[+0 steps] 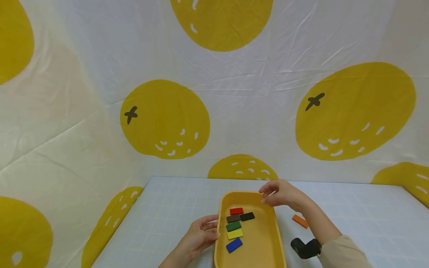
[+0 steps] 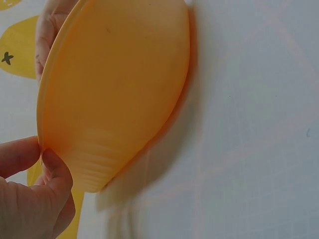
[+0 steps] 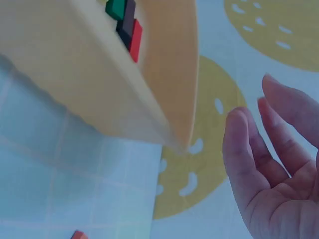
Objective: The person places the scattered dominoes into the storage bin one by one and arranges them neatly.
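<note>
A yellow plastic tray (image 1: pixel 259 242) holds several small rectangular blocks. Inside it, on the left, are a red block (image 1: pixel 236 211), a brown block (image 1: pixel 233 218), a black block (image 1: pixel 247 216), a green block (image 1: pixel 233 226), a yellow block (image 1: pixel 235 233) and a blue block (image 1: pixel 234 245). My left hand (image 1: pixel 201 236) pinches the tray's left rim between thumb and fingers (image 2: pixel 57 174). By the tray's far right corner, my right hand (image 1: pixel 283 194) holds nothing; its fingers are loosely bent and apart from the rim in the right wrist view.
An orange block (image 1: pixel 299 221) lies on the table to the right of the tray, close to the right forearm. Pale grid-patterned cloth covers the table (image 1: pixel 181 197). White fabric walls (image 1: pixel 251 123) with large yellow fruit prints stand behind and to the left.
</note>
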`<state>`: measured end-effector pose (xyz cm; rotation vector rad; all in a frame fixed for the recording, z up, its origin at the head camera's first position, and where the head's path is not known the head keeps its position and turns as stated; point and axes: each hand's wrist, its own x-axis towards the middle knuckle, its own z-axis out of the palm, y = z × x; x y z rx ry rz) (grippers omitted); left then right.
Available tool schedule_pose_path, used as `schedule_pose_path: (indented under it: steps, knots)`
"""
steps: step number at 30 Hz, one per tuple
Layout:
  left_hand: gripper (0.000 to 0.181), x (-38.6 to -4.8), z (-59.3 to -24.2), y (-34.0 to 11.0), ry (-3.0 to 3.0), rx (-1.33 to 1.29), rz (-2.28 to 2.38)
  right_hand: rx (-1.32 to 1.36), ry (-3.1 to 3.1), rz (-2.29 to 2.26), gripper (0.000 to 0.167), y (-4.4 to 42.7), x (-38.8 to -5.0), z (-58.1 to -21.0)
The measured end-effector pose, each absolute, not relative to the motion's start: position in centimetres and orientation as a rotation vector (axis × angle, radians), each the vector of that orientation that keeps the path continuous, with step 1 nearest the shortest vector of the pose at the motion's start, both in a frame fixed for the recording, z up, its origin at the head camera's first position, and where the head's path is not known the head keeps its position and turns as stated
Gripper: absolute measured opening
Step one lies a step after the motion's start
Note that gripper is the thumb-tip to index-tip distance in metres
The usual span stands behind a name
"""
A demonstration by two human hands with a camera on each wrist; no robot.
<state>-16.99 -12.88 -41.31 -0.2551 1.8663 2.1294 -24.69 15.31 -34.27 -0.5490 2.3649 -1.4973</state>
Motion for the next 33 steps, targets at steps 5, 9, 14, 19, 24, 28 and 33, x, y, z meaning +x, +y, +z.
schedule_pose_path:
  steps: [5,9,14,19,24,28,33]
  knots:
    - [0.054,-17.0,-41.4,-12.9,1.859,-0.257,2.137,-0.565,2.308,-1.539,0.037,17.4,-24.7,-34.5]
    - [0.054,-16.9,-41.4,-12.9,1.848,-0.255,2.146,-0.554,2.288,-1.555,0.038,19.2,-24.8,-34.8]
    - [0.055,-17.0,-41.4,-12.9,1.847,-0.259,2.144,-0.523,2.283,-1.559,0.042,21.6,-24.8,-35.2]
    - [0.054,-16.9,-41.2,-12.8,1.848,-0.263,2.140,-0.471,2.298,-1.552,0.044,23.9,-24.6,-35.9]
    - [0.055,-16.9,-41.1,-12.8,1.859,-0.291,2.126,-0.414,2.303,-1.551,0.046,25.8,-24.4,-36.8]
    - [0.055,-16.9,-41.1,-12.8,1.858,-0.272,2.135,-0.380,2.292,-1.571,0.049,27.4,-24.4,-37.7]
    - [0.055,-16.9,-41.2,-12.9,1.858,-0.251,2.142,-0.307,2.257,-1.613,0.045,29.3,-24.3,-38.7]
